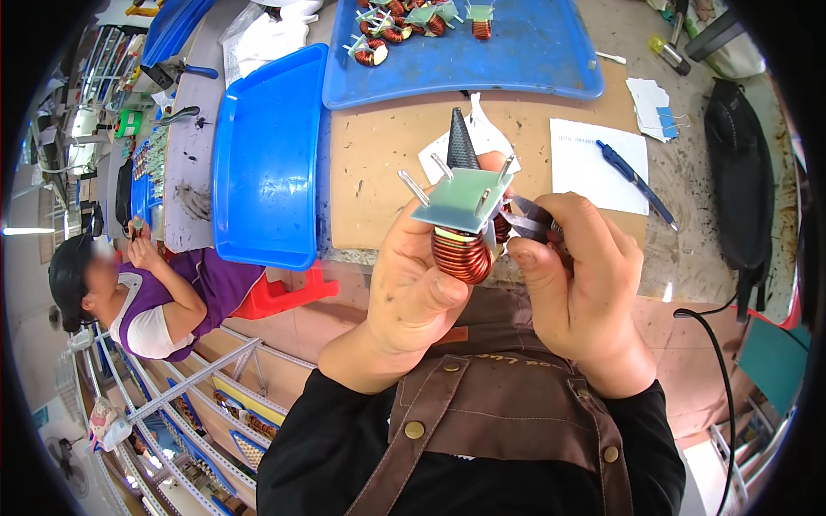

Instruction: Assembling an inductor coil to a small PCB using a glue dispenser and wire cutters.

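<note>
Left hand: from where I stand, the left hand [404, 297] is curled in close around a copper-wound coil [463, 255], thumb at the front of the windings.
Coil: held up above the bench's near edge, in front of the person's chest — a green plate [465, 199] on top, slightly tilted, with metal pins [414, 187] standing up from it.
Right hand: the right hand [589, 284] has thumb and fingers pinched on a small metal tool [527, 225].
Tool tip: at the coil's right side — touching or just beside it, I cannot tell.
Behind the plate: a dark textured pointed thing [460, 138], its lower end hidden.
Apron: brown apron [508, 421] over black sleeves, below the hands.
Under the work: brown cardboard [370, 163] on the bench [688, 185].
Right of the cardboard's middle: white sheet [576, 193], a blue pen [635, 179] slanting across it and past its edge.
Left: plain blue tray [268, 163].
Far side: wider blue tray [516, 69], more coils [372, 56] grouped toward its left.
Far right: long black pouch [738, 163].
Beyond, left: a co-worker in purple [228, 279] beside a red stool [284, 294], both hands raised.
</note>
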{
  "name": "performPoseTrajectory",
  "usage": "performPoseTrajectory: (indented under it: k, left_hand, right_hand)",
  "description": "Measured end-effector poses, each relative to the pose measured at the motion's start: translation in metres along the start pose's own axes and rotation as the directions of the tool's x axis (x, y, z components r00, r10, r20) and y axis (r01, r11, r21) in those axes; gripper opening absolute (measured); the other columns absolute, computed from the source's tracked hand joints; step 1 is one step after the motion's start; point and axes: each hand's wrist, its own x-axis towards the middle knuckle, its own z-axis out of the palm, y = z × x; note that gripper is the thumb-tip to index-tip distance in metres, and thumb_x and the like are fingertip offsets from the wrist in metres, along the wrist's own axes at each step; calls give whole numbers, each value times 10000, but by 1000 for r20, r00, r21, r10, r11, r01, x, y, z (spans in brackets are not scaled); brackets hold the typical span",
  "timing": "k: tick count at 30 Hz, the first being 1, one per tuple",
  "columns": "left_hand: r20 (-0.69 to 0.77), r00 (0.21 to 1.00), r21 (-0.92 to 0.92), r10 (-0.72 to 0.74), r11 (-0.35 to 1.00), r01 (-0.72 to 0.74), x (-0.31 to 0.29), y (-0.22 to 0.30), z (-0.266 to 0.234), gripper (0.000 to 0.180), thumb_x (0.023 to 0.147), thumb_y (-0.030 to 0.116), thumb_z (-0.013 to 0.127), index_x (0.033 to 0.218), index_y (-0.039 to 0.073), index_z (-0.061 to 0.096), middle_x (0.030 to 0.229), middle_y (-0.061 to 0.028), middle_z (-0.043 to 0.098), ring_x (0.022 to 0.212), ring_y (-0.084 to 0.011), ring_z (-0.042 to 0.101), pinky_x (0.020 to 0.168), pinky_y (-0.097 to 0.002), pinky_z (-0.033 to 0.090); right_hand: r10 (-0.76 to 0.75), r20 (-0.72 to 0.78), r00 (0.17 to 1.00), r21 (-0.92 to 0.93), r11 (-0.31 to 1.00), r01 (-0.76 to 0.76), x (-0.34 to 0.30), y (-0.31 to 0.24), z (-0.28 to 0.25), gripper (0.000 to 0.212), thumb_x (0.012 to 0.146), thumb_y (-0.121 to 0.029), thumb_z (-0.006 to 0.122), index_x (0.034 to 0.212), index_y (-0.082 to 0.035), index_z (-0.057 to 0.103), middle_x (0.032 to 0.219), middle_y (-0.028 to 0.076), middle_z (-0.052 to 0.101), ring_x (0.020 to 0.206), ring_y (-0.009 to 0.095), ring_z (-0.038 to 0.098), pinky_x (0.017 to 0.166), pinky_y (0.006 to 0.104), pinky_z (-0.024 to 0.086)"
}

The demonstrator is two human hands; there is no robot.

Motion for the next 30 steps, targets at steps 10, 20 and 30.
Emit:
performPoseTrajectory:
  k: [10,20,30]
  left_hand:
    - [17,1000,23,-4,1000,3,-1,-1,-1,779,662,254,749,1277,13,335,1348,-121,326,1203,-200,370,994,-327,288]
    - [18,1000,27,8,1000,-9,0,-3,-1,760,675,235,739,1276,8,334,1348,-125,324,1201,-200,373,998,-331,286]
    - [20,1000,-49,-16,999,17,1,-6,-2,773,670,342,731,1259,9,356,1338,-129,329,1187,-218,382,926,-330,378]
  right_hand:
    - [9,-29,1000,85,996,-6,-2,1,3,181,750,-144,644,814,-8,544,643,98,535,502,254,543,419,311,408]
    - [92,1,996,146,985,-91,-3,0,2,130,772,-104,610,805,1,541,625,113,519,494,273,531,428,311,398]
    - [258,-5,966,371,898,-237,-8,6,1,154,814,-127,589,813,18,537,560,89,511,481,180,528,444,265,396]
